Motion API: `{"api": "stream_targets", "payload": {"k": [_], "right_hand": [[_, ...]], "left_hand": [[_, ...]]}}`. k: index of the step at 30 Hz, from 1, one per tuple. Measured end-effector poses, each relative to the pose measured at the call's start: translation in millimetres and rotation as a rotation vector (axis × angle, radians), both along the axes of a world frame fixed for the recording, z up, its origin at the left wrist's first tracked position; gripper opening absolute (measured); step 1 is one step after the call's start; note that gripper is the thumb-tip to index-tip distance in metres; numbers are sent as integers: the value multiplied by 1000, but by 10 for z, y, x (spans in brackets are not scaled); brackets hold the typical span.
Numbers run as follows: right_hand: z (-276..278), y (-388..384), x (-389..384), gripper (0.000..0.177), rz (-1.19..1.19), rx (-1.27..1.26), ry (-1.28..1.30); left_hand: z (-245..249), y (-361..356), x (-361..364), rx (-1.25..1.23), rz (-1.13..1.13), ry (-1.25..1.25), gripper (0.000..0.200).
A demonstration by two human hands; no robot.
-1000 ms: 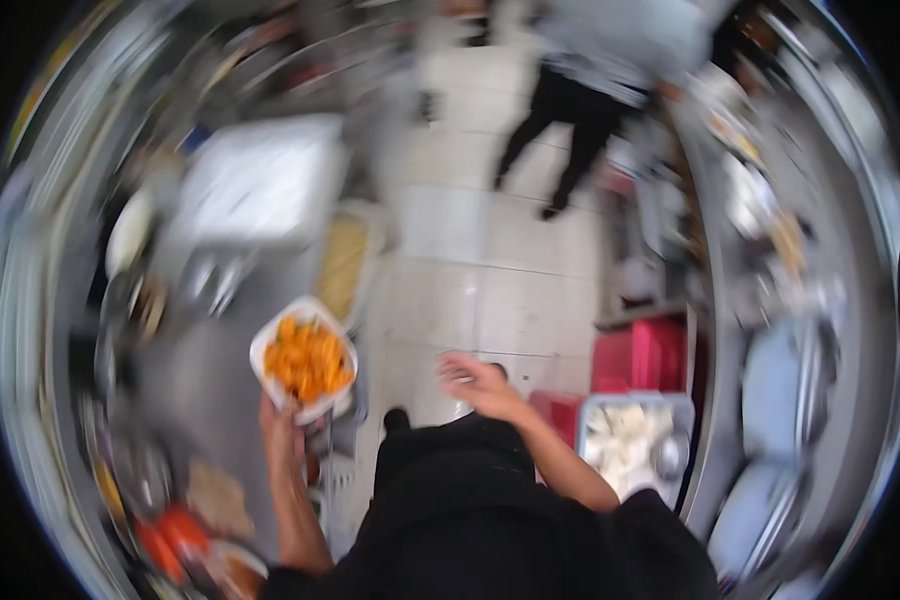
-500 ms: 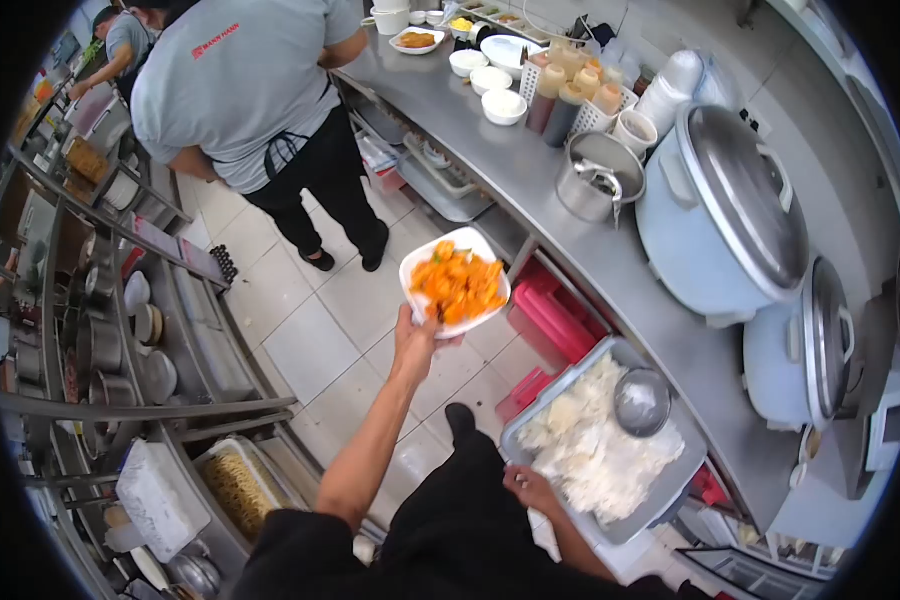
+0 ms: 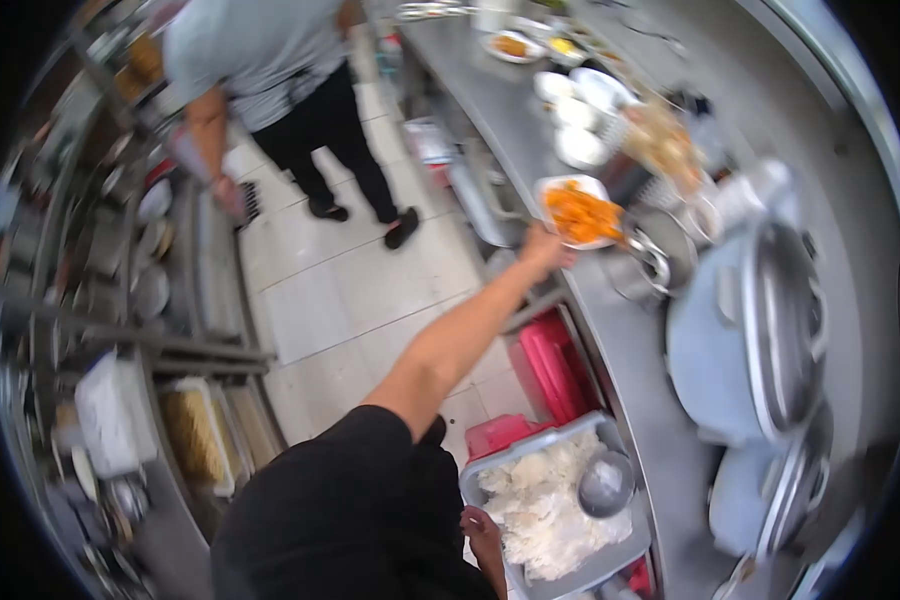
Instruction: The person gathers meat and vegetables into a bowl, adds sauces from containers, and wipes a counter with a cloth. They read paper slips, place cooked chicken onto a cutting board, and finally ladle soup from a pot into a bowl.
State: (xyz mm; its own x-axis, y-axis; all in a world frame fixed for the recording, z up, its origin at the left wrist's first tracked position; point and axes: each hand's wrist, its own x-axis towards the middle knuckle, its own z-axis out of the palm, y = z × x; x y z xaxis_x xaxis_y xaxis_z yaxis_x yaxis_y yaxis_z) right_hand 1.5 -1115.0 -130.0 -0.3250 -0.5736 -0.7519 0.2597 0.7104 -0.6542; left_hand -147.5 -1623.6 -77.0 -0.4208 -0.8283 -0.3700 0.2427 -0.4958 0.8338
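My left hand (image 3: 548, 248) is closed on the near rim of a white dish (image 3: 578, 212) full of orange, saucy food. The arm stretches forward and right, and the dish is over the steel counter's (image 3: 610, 320) front edge, beside a metal pot (image 3: 650, 262) with utensils in it. Low by my body, my right hand (image 3: 482, 528) has its fingers curled in, and I see nothing in them. It is next to the left side of a grey tub (image 3: 610, 560) of white rice (image 3: 550, 505), where a round metal bowl or ladle (image 3: 606, 484) rests.
Large lidded pots (image 3: 740, 340) stand on the counter at right. White bowls (image 3: 578, 130) and sauce bottles (image 3: 665, 145) sit farther back. A co-worker (image 3: 300, 100) stands ahead on the tiles. Steel shelves (image 3: 120, 250) line the left; a red bin (image 3: 555, 370) is under the counter.
My left hand has carried the dish rightward and forward, from above the floor to the counter edge. The view has turned. The co-worker's arm now hangs toward the left shelves.
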Motion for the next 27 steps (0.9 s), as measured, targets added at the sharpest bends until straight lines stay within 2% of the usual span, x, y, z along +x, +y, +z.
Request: {"api": "stream_targets", "payload": {"k": [2,3,4,5,6,7,8,9,10,11,12,13,15,17,18,20,21,22,24,26,27], "right_hand": [[-47,-134,-102,32,126,-16,-50],[-69,-217,-132,32,177,-50,-42],[-80,-333,-135,33,234,-90,-40],[-63,-466,-125,31,278,-93,-73],[-103,-623,-82,31,407,-109,-106],[-170,-751,-45,30,426,-30,-149],[-242,-841,-45,29,459,62,-174],[-405,-940,-14,28,540,35,-299],[-546,-1052,12,28,682,48,-309],[-501,-1192,94,28,696,89,-354],[-391,-1327,215,27,688,125,-393],[-266,-1475,344,28,865,126,-230],[-26,-1651,709,28,1035,85,-143],[86,-1697,1140,29,1201,48,-60],[114,-1729,1390,29,1231,48,-46],[157,-1634,1955,28,1352,3,-25],[147,-1563,2227,27,1408,-37,-33],[188,-1450,2537,26,1431,-66,-32],[243,-1212,3082,23,1537,-175,-81],[384,-1005,3532,23,1621,-226,-130],[427,-902,3696,21,1553,-192,-177]], "left_hand": [[-117,65,126,-37,-85,18,26],[-504,76,92,-6,-168,82,30],[-506,278,437,-887,-294,224,27],[-460,556,662,-1035,-403,-131,16],[-833,804,719,-574,-121,256,19],[-549,1040,1281,-1072,-291,-56,20],[147,1469,2049,-673,-417,-348,21],[-17,1744,2454,-731,-392,-364,24],[-141,2067,2940,-267,-476,-400,24],[-384,2363,3397,-301,-423,-375,25],[-297,2688,3965,-232,-400,-458,28],[-199,3020,4560,-237,-331,-458,30],[206,3798,5687,80,-40,-388,32],[781,4650,6731,135,382,-423,21],[893,5019,7198,124,646,-488,19],[1111,5772,8032,89,1203,-461,20],[851,6152,8538,73,1448,-345,23],[991,6377,8856,178,1738,-355,28],[829,6871,9608,230,1949,-416,33],[662,7235,10198,213,2063,-255,42],[557,7375,10454,168,2109,-172,47]]}}
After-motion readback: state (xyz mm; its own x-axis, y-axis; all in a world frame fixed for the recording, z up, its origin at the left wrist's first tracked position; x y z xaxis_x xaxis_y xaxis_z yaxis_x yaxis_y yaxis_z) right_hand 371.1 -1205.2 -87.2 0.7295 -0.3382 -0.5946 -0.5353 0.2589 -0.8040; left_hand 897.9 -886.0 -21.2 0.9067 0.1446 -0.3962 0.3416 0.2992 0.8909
